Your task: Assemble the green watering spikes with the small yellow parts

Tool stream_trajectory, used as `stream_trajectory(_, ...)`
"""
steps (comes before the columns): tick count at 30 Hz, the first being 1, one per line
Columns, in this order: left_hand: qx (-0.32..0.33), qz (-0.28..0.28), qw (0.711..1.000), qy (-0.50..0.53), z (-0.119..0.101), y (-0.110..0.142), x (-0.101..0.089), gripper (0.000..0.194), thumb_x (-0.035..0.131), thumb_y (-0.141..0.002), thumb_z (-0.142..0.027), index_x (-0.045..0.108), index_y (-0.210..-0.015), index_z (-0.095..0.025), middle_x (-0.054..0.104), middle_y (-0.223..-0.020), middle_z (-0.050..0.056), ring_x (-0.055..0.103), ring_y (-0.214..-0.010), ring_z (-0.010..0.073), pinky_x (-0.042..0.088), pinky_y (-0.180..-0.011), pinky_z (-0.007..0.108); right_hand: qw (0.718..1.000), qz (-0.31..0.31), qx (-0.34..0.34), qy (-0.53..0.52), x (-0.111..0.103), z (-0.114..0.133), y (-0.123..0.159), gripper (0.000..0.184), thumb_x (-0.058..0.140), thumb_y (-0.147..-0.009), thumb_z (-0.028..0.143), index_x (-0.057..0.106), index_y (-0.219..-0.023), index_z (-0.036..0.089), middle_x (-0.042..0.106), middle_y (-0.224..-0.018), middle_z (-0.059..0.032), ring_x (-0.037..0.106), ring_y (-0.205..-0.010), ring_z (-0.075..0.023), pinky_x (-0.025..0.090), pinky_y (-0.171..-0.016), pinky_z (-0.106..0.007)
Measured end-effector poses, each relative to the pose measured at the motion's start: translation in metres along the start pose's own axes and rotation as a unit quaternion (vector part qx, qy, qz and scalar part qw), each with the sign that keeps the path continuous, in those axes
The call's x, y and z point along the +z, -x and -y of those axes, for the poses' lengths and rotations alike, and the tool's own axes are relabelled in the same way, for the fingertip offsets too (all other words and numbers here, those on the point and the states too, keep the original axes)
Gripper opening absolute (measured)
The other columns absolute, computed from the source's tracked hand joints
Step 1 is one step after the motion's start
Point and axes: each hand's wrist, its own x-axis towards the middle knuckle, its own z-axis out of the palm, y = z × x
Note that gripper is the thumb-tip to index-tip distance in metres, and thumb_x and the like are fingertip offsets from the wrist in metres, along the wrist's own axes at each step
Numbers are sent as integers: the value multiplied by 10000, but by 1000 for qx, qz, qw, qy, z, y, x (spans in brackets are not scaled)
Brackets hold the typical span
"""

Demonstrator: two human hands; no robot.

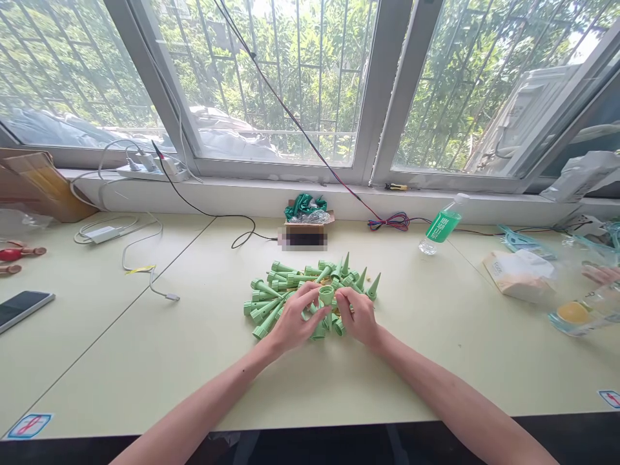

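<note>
A heap of several light green plastic spike-shaped parts (290, 284) lies in the middle of the pale table (145, 349). My left hand (295, 320) and my right hand (356, 313) meet at the heap's near edge. Together they pinch one upright green part with a round open top (327, 296). The fingers of both hands curl closed around it. More green cones stand pointing up just behind my right hand.
A small cardboard box (306, 229) with green material sits behind the heap. A clear bottle with a green label (442, 226) leans at the right, beside a tissue pack (520, 271). Another person's hand (600, 274) shows far right. A phone (22, 307) and cables lie at the left.
</note>
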Motion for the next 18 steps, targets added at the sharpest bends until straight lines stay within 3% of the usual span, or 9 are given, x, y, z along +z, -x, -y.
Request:
stream_trajectory(8, 7, -3, 1000, -16, 3, 2, 3, 170, 449, -1000, -248, 573, -1099, -186, 611, -857, 25, 532, -735, 128, 468, -692, 253, 998, 18, 37, -42, 2, -2, 2, 166, 415, -1029, 230, 544, -930, 197, 464, -602, 52, 388, -483, -83, 336, -477, -209)
stream_trajectory(12, 17, -10, 1000, -10, 2, 2, 3, 199, 452, -1002, -259, 578, -1138, -187, 632, -866, 31, 541, -732, 127, 475, -690, 252, 995, 40, 67, -56, 1, 0, 1, 213, 391, -1037, 254, 540, -896, 196, 499, -644, 28, 448, -546, -95, 376, -528, -219)
stream_trajectory(18, 54, -13, 998, -16, 7, 4, 3, 310, 476, -995, -238, 560, -1293, -217, 663, -961, 54, 566, -752, 133, 507, -715, 263, 995, 49, 58, -65, 0, 1, 2, 295, 350, -1041, 236, 434, -760, 205, 424, -616, 37, 369, -517, -89, 306, -495, -229)
